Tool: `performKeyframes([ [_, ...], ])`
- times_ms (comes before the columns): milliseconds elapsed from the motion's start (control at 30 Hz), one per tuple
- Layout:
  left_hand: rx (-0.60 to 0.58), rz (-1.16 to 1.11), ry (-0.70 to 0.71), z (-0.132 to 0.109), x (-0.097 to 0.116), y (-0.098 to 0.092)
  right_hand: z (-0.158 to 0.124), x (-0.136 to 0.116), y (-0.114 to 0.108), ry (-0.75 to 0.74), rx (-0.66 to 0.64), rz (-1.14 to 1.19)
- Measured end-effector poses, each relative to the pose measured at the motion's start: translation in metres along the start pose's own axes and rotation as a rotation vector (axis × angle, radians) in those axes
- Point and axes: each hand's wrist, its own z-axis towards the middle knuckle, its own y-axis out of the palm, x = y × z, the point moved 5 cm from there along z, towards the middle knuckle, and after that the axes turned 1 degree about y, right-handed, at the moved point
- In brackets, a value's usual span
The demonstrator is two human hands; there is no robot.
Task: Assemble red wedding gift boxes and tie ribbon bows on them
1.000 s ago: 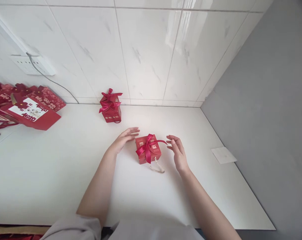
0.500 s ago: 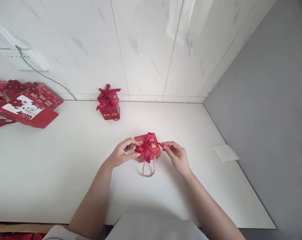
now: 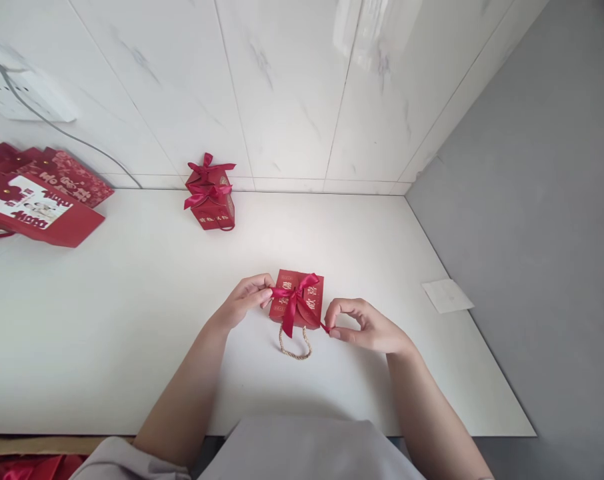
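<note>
A small red gift box [image 3: 312, 320] with gold lettering sits on the white tabletop between my hands. Across its lid is a bow of shiny red ribbon [image 3: 291, 311], and a twisted rope handle [image 3: 296, 357] lies out from its near side. The bow's left loop is pinched between the thumb and fingers of my left hand [image 3: 247, 299], at the box's left edge. On the other side, my right hand [image 3: 366, 325] pinches a ribbon tail near the box's front right corner, its thumb and forefinger forming a ring.
Two red boxes with bows [image 3: 213, 207] stand near the tiled wall. Several red gift bags [image 3: 79, 223] lean at the left, below a socket [image 3: 27, 97] with a grey cable [image 3: 67, 135]. A white paper [image 3: 447, 296] lies by the grey side panel [image 3: 542, 220].
My left hand has closed onto the bow's loop. My right hand has drawn its ribbon tail toward me, and the box has turned slightly. The camera view has shifted a little.
</note>
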Motion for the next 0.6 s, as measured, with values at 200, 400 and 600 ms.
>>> performKeyframes([
  [200,0.127,0.0,-0.016,0.004,-0.002,0.001,-0.001,0.009,-0.004,0.086,-0.006,0.125],
  [400,0.192,-0.007,-0.007,0.005,-0.004,-0.001,0.0,0.018,-0.019,0.125,0.149,0.172],
  [600,0.169,-0.017,-0.006,0.006,-0.005,0.001,-0.001,0.024,-0.028,0.176,0.17,0.07],
])
